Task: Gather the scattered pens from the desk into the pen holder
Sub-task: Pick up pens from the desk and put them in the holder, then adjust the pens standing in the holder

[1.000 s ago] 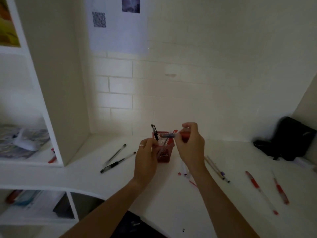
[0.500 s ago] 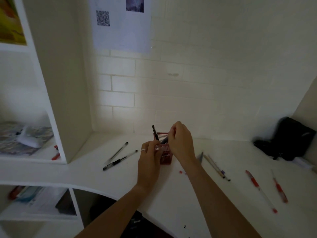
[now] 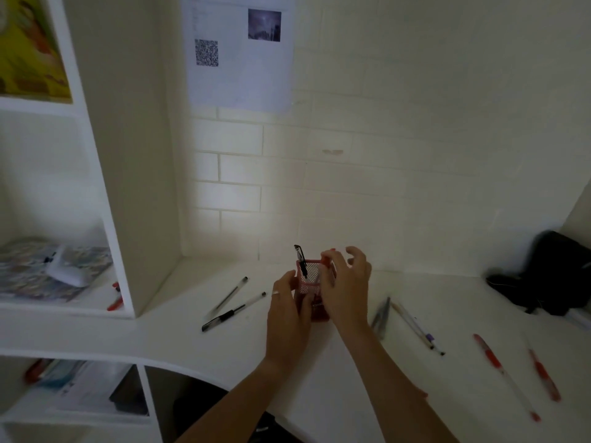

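Observation:
A red mesh pen holder (image 3: 311, 276) stands on the white desk (image 3: 335, 378) near the back wall, with a black pen (image 3: 301, 260) upright in it and more pens inside. My left hand (image 3: 287, 311) grips the holder's left side. My right hand (image 3: 343, 289) hovers over its right rim with fingers spread and nothing in it. Two black pens (image 3: 233, 306) lie on the desk to the left. To the right lie a grey pen (image 3: 382, 314), two pale pens (image 3: 415, 327) and two red pens (image 3: 499, 366).
A white shelf unit (image 3: 128, 187) rises at the left, with a red pen (image 3: 115, 302) in its cubby. A black bag (image 3: 556, 273) sits in the far right corner. Open shelves with papers lie below the desk's curved front edge.
My right hand brought a pen over the holder, let it go inside and has now spread its fingers. My left hand stayed on the holder. The camera tilted slightly upward.

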`<state>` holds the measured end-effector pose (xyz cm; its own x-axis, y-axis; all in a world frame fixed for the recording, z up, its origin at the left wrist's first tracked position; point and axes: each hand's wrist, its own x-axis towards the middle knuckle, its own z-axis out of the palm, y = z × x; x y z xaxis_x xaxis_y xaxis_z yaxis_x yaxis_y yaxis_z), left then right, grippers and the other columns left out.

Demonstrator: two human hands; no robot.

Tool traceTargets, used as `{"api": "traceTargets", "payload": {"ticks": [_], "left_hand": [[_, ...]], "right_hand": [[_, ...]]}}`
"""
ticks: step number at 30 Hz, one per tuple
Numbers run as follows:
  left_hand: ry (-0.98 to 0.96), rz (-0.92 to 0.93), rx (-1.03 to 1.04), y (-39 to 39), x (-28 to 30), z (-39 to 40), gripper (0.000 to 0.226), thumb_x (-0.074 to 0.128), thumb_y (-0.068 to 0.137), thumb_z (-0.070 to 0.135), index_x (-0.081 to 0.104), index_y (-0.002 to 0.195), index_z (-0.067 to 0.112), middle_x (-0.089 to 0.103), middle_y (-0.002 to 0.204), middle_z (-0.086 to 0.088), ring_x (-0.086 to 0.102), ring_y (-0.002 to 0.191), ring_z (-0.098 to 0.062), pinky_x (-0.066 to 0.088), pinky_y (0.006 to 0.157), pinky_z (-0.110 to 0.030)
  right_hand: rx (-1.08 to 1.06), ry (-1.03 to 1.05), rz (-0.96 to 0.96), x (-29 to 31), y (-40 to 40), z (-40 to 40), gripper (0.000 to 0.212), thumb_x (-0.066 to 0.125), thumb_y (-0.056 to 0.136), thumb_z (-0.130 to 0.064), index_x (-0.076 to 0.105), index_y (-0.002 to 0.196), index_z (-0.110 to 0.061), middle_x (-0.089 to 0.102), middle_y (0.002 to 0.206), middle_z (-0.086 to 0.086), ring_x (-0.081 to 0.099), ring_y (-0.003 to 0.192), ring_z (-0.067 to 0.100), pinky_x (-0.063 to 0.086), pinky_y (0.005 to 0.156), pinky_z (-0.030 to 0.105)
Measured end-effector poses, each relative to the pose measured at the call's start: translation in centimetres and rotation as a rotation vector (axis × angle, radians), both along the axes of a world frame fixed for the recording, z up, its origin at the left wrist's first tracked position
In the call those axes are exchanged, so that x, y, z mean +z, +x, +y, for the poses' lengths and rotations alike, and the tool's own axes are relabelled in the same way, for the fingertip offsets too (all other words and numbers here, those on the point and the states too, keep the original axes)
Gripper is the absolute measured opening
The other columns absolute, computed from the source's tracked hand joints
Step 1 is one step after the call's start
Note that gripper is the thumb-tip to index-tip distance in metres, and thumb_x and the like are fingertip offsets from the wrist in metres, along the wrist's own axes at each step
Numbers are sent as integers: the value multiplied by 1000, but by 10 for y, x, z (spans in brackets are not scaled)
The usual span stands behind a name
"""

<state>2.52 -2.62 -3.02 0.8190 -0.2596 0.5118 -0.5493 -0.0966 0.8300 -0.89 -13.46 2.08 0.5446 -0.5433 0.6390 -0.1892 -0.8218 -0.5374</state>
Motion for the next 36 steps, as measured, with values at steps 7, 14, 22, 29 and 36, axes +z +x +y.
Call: {"api": "traceTargets", "payload": {"ticks": [7,14,22,29,36], "left_hand": [[395,-32,410,23,9,20,50,57,86,16,50,134,6,43,144,-14,39,138,-31,36,112,-47],[1034,-23,447,62,11,60,29,50,96,25,54,121,10,56,125,-11,50,118,-29,38,98,-39],[1040,60,292,72,18,64,26,52,99,20,53,121,5,55,125,-15,51,118,-32,45,96,-41],[624,150,152,57,38,50,18,44,95,-2,58,106,-3,64,103,-18,63,94,-33,46,72,-36],[26,738,-268,22,110,34,22,48,102,9,66,101,-4,67,91,-19,66,82,-26,59,79,-38]], "right_hand": [[292,375,12,-22,-13,8,62,47,104,-41,17,158,-35,55,144,-4,61,125,17,54,86,15],[255,365,36,-56,-20,10,85,63,93,-44,10,158,-32,53,148,1,58,129,19,52,104,43],[203,292,52,-57,-22,13,82,65,93,-40,18,157,-21,48,149,3,51,134,20,48,109,40],[62,-126,-186,-40,-35,25,59,57,99,-29,38,151,-8,36,154,14,42,140,26,46,110,40],[343,-517,-127,-41,-29,35,47,70,90,-14,57,136,-17,53,143,18,61,122,29,56,98,38]]}}
